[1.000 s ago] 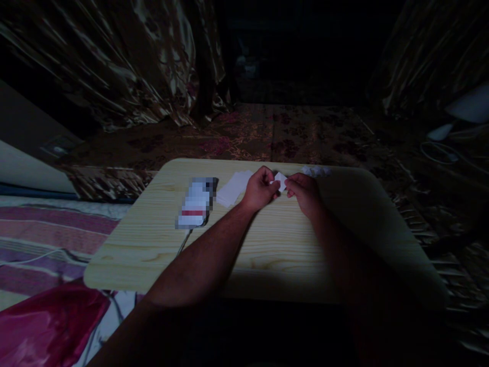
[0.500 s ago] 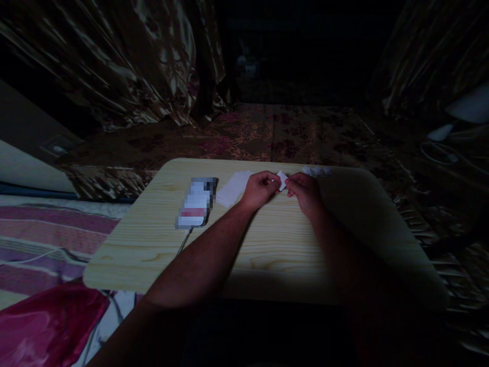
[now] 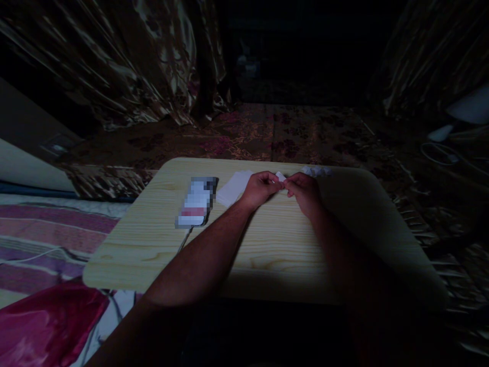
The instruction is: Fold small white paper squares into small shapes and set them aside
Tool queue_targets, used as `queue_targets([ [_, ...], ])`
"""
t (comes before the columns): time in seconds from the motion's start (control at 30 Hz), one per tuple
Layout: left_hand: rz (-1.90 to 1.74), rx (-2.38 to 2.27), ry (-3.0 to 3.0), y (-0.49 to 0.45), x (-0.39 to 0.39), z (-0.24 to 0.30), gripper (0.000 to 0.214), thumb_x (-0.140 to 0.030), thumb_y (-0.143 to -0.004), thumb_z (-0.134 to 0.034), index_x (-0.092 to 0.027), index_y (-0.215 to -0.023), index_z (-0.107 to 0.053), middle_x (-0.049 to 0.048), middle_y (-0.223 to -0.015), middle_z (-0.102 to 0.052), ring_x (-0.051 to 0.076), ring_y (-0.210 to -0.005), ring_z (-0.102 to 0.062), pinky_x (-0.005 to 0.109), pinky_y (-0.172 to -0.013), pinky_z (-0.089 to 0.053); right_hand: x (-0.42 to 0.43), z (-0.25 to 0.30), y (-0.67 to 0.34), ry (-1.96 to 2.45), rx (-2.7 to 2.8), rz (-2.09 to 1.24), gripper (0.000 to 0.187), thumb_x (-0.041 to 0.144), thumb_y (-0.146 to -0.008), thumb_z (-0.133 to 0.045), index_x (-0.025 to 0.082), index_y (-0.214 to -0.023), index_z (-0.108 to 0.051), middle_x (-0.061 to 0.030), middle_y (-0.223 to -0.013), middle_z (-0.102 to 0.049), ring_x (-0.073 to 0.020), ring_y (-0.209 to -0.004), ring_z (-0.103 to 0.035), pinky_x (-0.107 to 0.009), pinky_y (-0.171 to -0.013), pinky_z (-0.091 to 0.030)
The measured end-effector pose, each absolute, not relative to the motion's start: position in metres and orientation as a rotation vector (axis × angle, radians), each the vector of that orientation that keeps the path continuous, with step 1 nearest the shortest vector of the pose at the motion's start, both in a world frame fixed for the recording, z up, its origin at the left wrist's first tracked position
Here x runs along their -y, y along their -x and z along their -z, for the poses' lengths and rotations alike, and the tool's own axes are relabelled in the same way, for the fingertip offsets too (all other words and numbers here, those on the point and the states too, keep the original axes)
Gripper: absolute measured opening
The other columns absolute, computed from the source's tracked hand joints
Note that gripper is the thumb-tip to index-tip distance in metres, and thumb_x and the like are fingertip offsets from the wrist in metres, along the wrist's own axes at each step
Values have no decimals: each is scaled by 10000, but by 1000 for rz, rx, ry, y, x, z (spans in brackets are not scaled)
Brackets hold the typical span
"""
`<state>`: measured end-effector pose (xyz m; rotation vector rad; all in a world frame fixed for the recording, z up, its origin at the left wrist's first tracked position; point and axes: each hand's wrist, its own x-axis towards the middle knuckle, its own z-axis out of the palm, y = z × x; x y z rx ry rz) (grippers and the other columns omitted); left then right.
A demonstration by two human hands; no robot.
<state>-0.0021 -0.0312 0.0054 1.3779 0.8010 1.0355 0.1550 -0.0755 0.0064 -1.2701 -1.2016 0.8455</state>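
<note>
Between my two hands is a small piece of white paper (image 3: 280, 176), mostly covered by the fingers. My left hand (image 3: 262, 188) pinches it from the left with thumb and fingertips. From the right, my right hand (image 3: 303, 189) grips its other side, fingers closed and almost touching the left fingertips. Flat white paper sheets (image 3: 231, 189) lie on the table just left of my left hand, partly hidden by it. Several small folded white paper pieces (image 3: 317, 171) sit in a row behind my right hand.
A blurred-out phone (image 3: 196, 201) with a white cable lies on the left of the wooden table (image 3: 282, 255). Left of the table are a striped bedspread (image 3: 46, 244) and a shiny red cloth (image 3: 49, 321). A white lamp (image 3: 469, 107) stands at the right.
My left fingers have moved slightly right, closer to the right fingertips. Less of the white paper shows between the hands now.
</note>
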Motion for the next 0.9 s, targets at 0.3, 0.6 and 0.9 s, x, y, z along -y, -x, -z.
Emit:
queue_targets([
  [0.3,-1073,-852,-1380,2,31,-6,347,-398,-595,-849,-137,-742,-674,-3,-672,-650,81,-561,-504,223,-558,-387,78,-9,-155,1281,1227,-858,200,395,-734,-715,201,-761,-672,33,-594,-628,-123,-503,-558,-258,-520,-451],
  [0.6,-1063,-848,-1373,2,32,-6,307,-398,-644,-811,-144,-735,-665,-18,-611,-603,65,-496,-430,219,-489,-311,78,-9,-155,1289,1228,-864,198,391,-721,-724,198,-739,-681,32,-563,-612,-128,-501,-550,-263,-519,-445],
  [0.9,-1091,-817,-1392,2,29,-1,284,-371,-655,-810,-141,-760,-679,-3,-674,-653,87,-575,-517,230,-581,-407,78,-10,-156,1274,1235,-890,182,381,-739,-696,200,-753,-681,29,-573,-610,-129,-511,-546,-267,-536,-449],
])
